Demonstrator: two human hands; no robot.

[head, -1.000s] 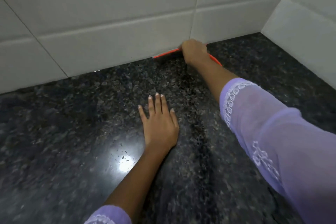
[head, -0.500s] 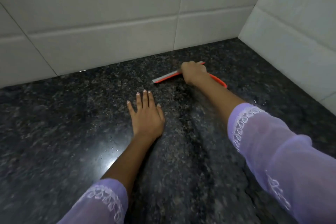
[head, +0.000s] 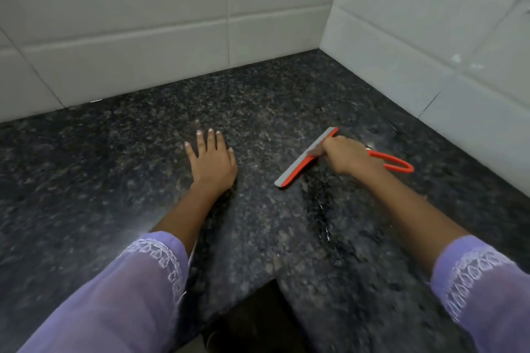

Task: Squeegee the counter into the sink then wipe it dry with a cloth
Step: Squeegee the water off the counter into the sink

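An orange squeegee (head: 298, 167) with a grey rubber blade lies blade-down on the dark speckled granite counter (head: 114, 180), its looped handle pointing right. My right hand (head: 344, 155) is closed around the squeegee just behind the blade. My left hand (head: 210, 160) rests flat on the counter, palm down, fingers spread, to the left of the blade. A thin wet streak (head: 322, 209) runs toward me from below the blade. No sink or cloth is in view.
White tiled walls rise at the back (head: 172, 23) and on the right (head: 430, 37), meeting in a corner. The counter's front edge forms an inner corner (head: 272, 281) below my arms, with a dark gap beneath it.
My right hand has pulled the squeegee from the back wall toward me and to the right, turning the blade diagonal. My left hand stays flat on the counter.
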